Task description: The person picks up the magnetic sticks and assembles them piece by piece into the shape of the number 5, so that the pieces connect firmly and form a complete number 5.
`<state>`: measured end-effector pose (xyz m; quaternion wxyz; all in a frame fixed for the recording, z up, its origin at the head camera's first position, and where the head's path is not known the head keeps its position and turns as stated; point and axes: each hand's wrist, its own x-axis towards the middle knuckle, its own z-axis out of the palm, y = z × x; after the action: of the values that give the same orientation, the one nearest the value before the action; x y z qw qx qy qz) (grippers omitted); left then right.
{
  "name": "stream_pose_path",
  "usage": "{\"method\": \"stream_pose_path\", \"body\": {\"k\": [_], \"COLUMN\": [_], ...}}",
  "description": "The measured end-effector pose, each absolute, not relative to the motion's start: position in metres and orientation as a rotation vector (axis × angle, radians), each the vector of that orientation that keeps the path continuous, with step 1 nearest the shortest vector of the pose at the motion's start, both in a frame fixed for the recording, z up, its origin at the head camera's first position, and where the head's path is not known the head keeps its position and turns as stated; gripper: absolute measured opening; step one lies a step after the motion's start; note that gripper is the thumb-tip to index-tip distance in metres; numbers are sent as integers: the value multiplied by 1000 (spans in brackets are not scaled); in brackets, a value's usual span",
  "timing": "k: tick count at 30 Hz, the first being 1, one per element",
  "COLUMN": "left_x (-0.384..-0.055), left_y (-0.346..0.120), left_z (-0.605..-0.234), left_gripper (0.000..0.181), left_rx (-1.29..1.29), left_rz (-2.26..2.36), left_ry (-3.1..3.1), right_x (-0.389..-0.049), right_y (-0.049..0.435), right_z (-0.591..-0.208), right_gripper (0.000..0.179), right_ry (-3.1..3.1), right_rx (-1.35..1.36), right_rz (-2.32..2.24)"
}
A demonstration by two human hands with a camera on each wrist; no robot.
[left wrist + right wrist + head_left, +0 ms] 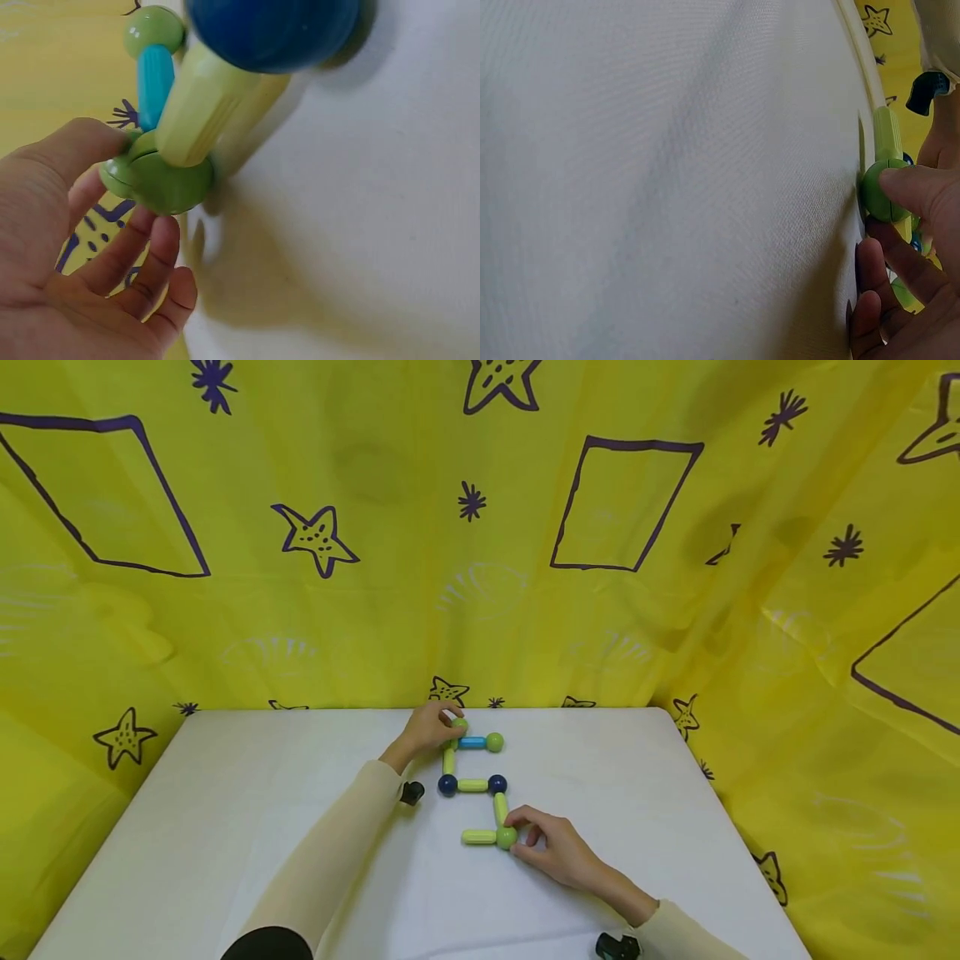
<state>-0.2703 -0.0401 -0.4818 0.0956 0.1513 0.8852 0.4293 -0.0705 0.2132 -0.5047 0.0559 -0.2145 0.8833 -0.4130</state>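
Note:
A zigzag chain of toy balls and rods lies on the white table. At its far end my left hand point(427, 727) pinches a green ball point(460, 725); in the left wrist view it sits against another green ball point(176, 184). From there a blue rod point(472, 742) leads right to a green end ball point(495, 742). A yellow-green rod point(448, 762) joins the corner to a dark blue ball point(447, 785); a second dark blue ball point(497, 784) follows. My right hand point(558, 850) pinches the near green ball point(885, 191), from which a yellow-green rod point(478, 837) points left.
The white table point(225, 827) reaches back to a yellow curtain point(390, 610) with dark drawn stars and squares. A dark wrist camera point(412, 792) is at my left wrist and another point(617, 946) at my right.

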Motion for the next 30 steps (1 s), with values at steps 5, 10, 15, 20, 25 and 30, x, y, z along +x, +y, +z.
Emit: {"method": "stream_pose_path", "body": {"k": [5, 10, 15, 20, 25, 30], "left_x": [-266, -259, -244, -220, -196, -176], "left_y": [-48, -57, -68, -80, -92, -101], "left_z": [-470, -461, -458, -457, -459, -466], "left_gripper": [28, 28, 26, 24, 24, 23], "left_rx": [538, 586, 619, 637, 689, 739], "left_rz": [1360, 1384, 1435, 1477, 1464, 1438], "left_ry": [2632, 2672, 2679, 2651, 2630, 2609], "right_x": [-71, -72, -72, -72, -71, -70], "right_y": [213, 212, 212, 211, 212, 212], "right_z": [-505, -506, -506, -506, -506, -506], "right_gripper": [32, 31, 32, 31, 31, 31], "right_ry": [2691, 2689, 2690, 2698, 2700, 2693], "right_rx": [-664, -663, -662, -683, -685, -673], "right_rz": [-1251, -1252, -1249, -1253, -1249, -1254]}}
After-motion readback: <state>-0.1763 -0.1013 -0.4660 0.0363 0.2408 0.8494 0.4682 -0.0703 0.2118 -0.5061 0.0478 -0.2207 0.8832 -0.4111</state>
